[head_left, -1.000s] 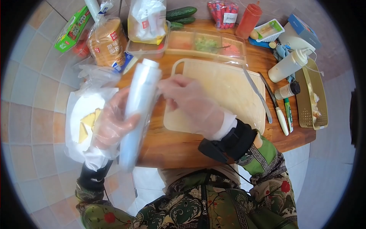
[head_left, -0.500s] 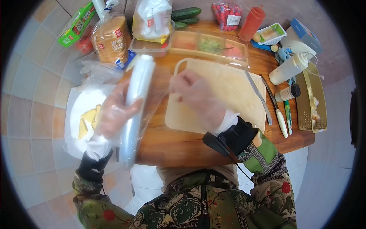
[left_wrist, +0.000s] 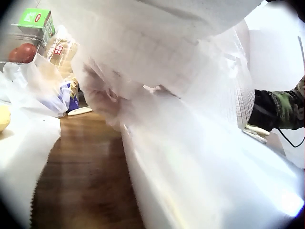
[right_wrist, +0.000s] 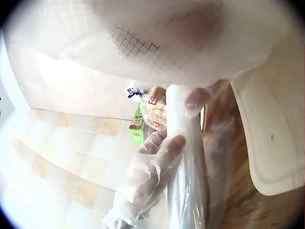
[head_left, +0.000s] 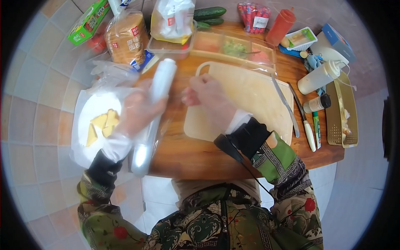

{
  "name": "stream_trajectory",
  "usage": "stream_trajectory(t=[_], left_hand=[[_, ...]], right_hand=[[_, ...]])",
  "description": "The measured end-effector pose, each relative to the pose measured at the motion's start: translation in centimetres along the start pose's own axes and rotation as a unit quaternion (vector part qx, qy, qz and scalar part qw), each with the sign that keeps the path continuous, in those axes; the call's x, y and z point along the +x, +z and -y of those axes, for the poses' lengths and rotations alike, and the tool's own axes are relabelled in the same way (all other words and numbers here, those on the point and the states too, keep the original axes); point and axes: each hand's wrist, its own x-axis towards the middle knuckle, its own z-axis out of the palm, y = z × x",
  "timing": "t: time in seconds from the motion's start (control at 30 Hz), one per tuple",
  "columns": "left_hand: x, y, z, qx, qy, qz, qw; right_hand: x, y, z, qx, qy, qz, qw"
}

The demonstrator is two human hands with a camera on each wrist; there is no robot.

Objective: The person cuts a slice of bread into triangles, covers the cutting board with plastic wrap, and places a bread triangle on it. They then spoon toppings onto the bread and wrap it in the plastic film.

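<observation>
My left hand (head_left: 139, 110), in a thin clear glove, grips a roll of plastic wrap (head_left: 162, 81) around its middle. The roll stands slanted over the table's left part, its upper end toward the back. To its right, over the left edge of a cutting board (head_left: 250, 93), my gloved right hand (head_left: 212, 98) has its fingers curled and pinches the loose film. The right wrist view shows the left thumb lying along the roll (right_wrist: 186, 191), with right fingertips (right_wrist: 195, 100) close by its top. Glove plastic hides much of the left wrist view.
Yellow slices (head_left: 100, 123) lie on white paper (head_left: 85, 110) at left. Bagged bread (head_left: 126, 39), a divided tray (head_left: 246, 63) of fillings and cucumbers (head_left: 210, 13) stand along the back. Right of the board are a knife (head_left: 308, 133), a squeeze bottle (head_left: 318, 79) and a basket (head_left: 354, 129).
My right hand moved rightward from the roll, drawing film out, then came slightly nearer again. The left hand keeps its grip on the roll. The head view shifted a little.
</observation>
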Motion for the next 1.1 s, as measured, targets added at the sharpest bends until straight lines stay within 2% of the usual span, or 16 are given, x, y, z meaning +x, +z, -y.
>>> stream_trajectory(t=[0.13,0.2,0.33,0.4,0.43,0.47,0.5,0.67,0.73,0.8,0.83,0.9,0.93,1.0,1.03,1.1], left_hand=[[0.4,1.2,0.5,0.060,0.021,0.001,0.998],[0.5,1.1,0.3,0.093,0.001,0.023,0.995],[0.2,1.0,1.1,0.117,0.018,0.025,0.993],[0.3,0.9,1.0,0.148,-0.024,0.059,0.987],[0.2,1.1,1.4,0.159,-0.009,0.053,0.986],[0.3,1.2,1.0,0.167,-0.031,0.033,0.985],[0.1,1.5,1.7,0.191,-0.009,0.017,0.981],[0.3,0.2,-0.9,0.232,-0.073,0.035,0.969],[0.5,-0.9,-3.5,0.258,-0.054,0.001,0.965],[0.1,-0.9,-6.9,0.155,0.125,-0.118,0.973],[-0.2,-0.2,-8.4,0.155,0.125,-0.115,0.973],[-0.4,0.9,-11.0,0.057,0.100,-0.003,0.993],[-0.6,1.4,-11.3,0.059,0.098,-0.003,0.993],[-1.1,2.7,-11.4,0.090,0.180,0.115,0.973],[-1.3,3.3,-11.4,0.090,0.195,0.110,0.970],[-1.0,3.7,-11.9,0.095,0.212,0.101,0.967]], right_hand=[[0.6,0.0,0.3,0.001,-0.021,-0.012,1.000],[0.4,-0.2,0.7,0.003,-0.034,-0.013,0.999],[-1.5,-1.6,2.0,-0.008,-0.042,0.000,0.999],[-3.3,-2.7,2.7,-0.026,-0.040,-0.017,0.999],[-4.4,-3.4,3.2,-0.061,-0.036,-0.003,0.998],[-5.6,-4.5,3.4,-0.095,-0.031,0.008,0.995],[-6.6,-5.9,3.4,-0.107,-0.045,0.046,0.992],[-12.4,-11.3,5.4,-0.216,-0.012,0.024,0.976],[-13.7,-14.4,5.3,-0.150,-0.097,-0.048,0.983],[-14.6,-17.6,5.8,-0.140,-0.158,-0.112,0.971],[-15.1,-18.5,6.2,-0.138,-0.155,-0.113,0.972],[-15.7,-19.5,6.9,-0.230,-0.124,-0.230,0.937],[-16.0,-19.9,6.8,-0.229,-0.124,-0.228,0.938],[-16.7,-20.7,5.5,-0.389,-0.098,-0.227,0.887],[-16.9,-21.3,4.2,-0.393,-0.143,-0.208,0.884],[-17.9,-20.7,4.5,-0.426,-0.137,-0.208,0.870]])
